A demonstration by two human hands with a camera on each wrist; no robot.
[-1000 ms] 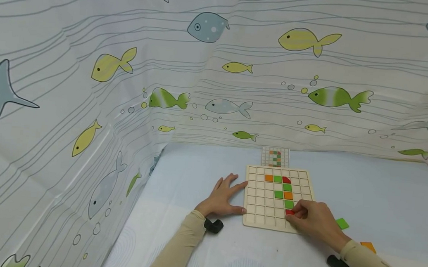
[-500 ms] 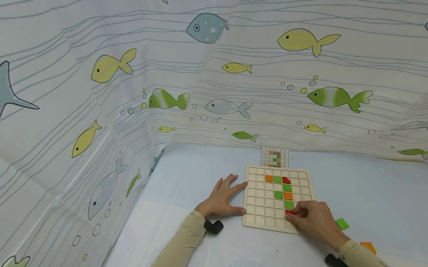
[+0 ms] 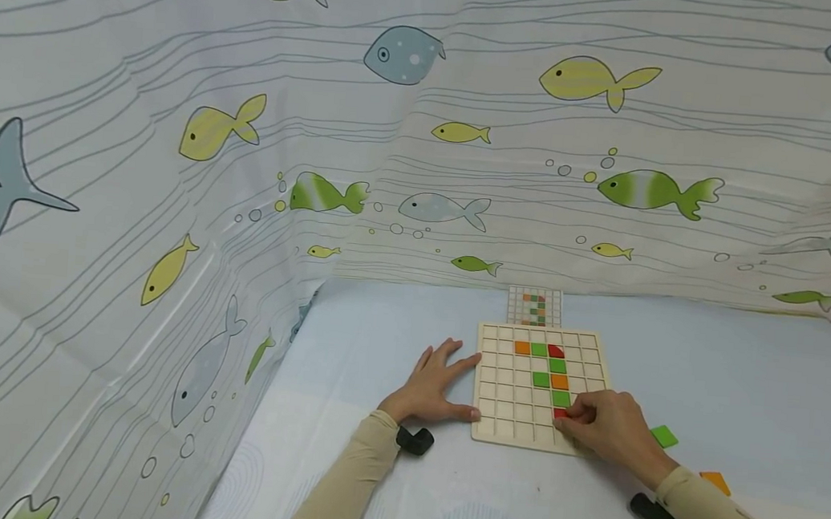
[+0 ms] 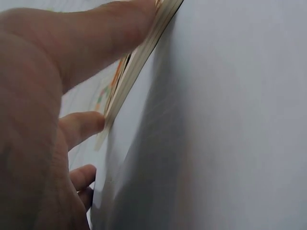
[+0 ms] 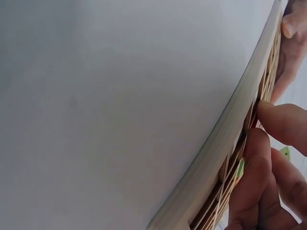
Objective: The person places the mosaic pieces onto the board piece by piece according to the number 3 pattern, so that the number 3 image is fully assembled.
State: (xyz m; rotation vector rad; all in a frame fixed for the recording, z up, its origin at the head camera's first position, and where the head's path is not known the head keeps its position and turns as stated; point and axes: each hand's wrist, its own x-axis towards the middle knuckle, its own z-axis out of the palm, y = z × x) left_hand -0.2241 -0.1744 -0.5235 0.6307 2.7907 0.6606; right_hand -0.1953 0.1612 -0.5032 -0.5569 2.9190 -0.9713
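Note:
A pale wooden grid board (image 3: 507, 399) lies on the table in the head view. Green, orange and red tiles fill some of its squares in a hooked line. My right hand (image 3: 609, 427) pinches a red tile (image 3: 560, 413) at a square low in that line, and the fingers partly cover it. With thumb and forefinger spread, my left hand (image 3: 430, 391) touches the board's left edge. The left wrist view shows that thumb (image 4: 110, 36) along the board's side (image 4: 139, 67). In the right wrist view, the right thumb and fingers (image 5: 256, 158) meet at the grid.
Behind the board lies a printed pattern card (image 3: 516, 307) with a similar coloured line. To the right of the right hand are a loose green tile (image 3: 664, 435) and an orange piece (image 3: 716, 481). A fish-patterned sheet (image 3: 509, 169) hangs behind and to the left.
Almost nothing differs. The right wrist has shifted very slightly, while the fingers stay on the red tile. The left hand keeps its place at the board's edge.

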